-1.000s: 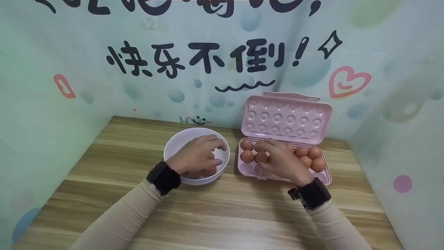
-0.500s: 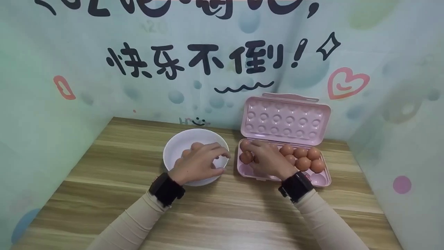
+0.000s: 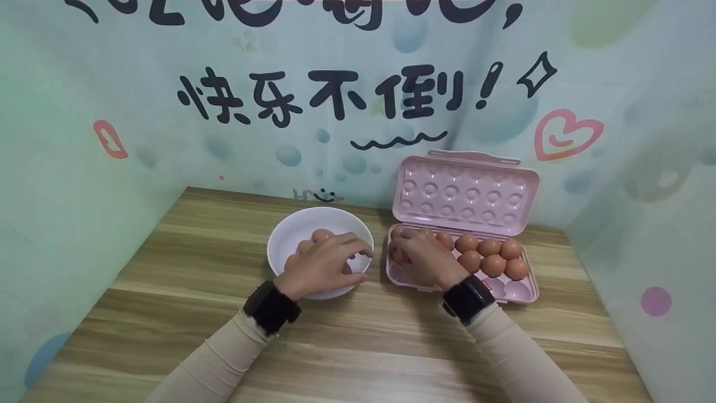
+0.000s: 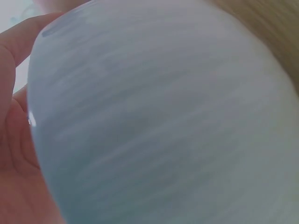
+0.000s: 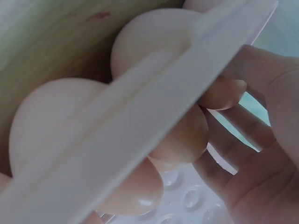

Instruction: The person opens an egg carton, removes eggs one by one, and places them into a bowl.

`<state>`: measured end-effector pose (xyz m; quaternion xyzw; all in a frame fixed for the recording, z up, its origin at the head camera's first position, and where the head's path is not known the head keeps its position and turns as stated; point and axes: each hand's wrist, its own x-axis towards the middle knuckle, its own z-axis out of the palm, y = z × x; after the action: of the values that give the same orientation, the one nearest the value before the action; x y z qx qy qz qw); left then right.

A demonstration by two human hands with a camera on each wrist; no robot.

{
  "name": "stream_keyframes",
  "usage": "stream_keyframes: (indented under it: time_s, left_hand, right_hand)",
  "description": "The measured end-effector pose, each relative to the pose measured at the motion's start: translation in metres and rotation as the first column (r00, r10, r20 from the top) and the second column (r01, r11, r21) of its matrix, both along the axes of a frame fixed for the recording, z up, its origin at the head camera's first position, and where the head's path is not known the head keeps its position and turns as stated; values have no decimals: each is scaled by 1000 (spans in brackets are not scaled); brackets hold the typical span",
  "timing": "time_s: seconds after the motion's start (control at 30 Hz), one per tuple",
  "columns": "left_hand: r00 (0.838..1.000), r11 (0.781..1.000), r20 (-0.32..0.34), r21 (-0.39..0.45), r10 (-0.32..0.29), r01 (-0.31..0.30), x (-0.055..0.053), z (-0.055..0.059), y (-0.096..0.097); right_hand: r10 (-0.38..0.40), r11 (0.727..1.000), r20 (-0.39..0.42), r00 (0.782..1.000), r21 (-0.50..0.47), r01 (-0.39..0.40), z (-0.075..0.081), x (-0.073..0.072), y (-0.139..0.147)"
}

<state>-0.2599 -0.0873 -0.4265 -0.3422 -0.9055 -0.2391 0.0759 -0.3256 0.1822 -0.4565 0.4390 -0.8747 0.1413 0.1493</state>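
My right hand [image 3: 428,260] is over the left end of a pink egg tray [image 3: 528,291]. In the right wrist view, its thumb and fingers close round a brown egg [image 5: 224,95]; the back of the hand covers part of the tray from above. More brown eggs [image 3: 493,266] sit in the tray's back rows, with bare sockets along the front. My left hand [image 3: 321,263] hangs over a white bowl [image 3: 282,240], fingers loosely bent, thumb apart, nothing seen between them. Several brown eggs [image 3: 321,235] lie in the bowl, partly hidden under that hand. The bowl's outer wall [image 4: 163,116] fills the left wrist view.
The tray's pink lid [image 3: 467,196] stands open at the back, leaning near a printed cloth wall [image 3: 251,157]. Bowl and tray stand side by side on a wood-grain table [image 3: 358,347], with a narrow gap between them. Cloth walls also flank both sides.
My right hand has moved left along the tray to the eggs at its left end. The left hand has shifted slightly toward me over the bowl, uncovering more eggs there.
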Motion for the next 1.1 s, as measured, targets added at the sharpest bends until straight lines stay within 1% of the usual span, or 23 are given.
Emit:
stream_keyframes:
  time_s: [0.03,0.1,0.2,0.27,0.37,0.43,0.53,0.6,0.7,0.77,0.83,0.93,1.1]
  left_hand:
    - [1000,1000,-4,11,-9,9,0,-1,0]
    - [1000,1000,0,23,-9,9,0,-3,-1]
    - [1000,999,1,39,2,-2,1,-5,-1]
    - [1000,999,3,50,8,-8,1,-6,-1]
    - [999,998,-25,62,33,-32,0,-7,1]
    - [998,996,-39,73,54,-51,0,-7,3]
    - [996,992,-58,109,75,-68,0,-7,8]
    - [996,988,-56,140,67,-58,0,-6,13]
    - [998,981,-50,191,49,-39,0,-4,19]
    - [998,978,-49,209,38,-27,1,-3,23]
    - [998,974,-53,224,29,-17,1,-1,26]
    - [997,972,-75,235,5,13,2,0,30]
    - [993,971,-113,236,-18,45,3,1,36]
  right_hand:
    - [7,1000,-4,1000,-10,-7,0,0,0]
    - [8,999,17,1000,-42,-7,2,2,1]
    - [-12,994,39,999,-107,16,7,8,4]
    - [-28,985,60,998,-168,38,13,14,7]
    - [-63,964,70,996,-255,79,20,25,11]
    - [-81,942,102,991,-316,110,24,33,13]
    - [-80,902,189,979,-403,152,27,45,15]
    - [-68,864,265,962,-467,189,28,52,16]
    - [-56,806,360,931,-535,255,28,61,17]
    - [-47,778,401,915,-560,285,29,66,16]
    - [-36,770,418,908,-567,292,29,70,14]
    - [-2,760,447,895,-581,291,31,75,10]
    - [64,732,475,877,-620,282,32,80,1]
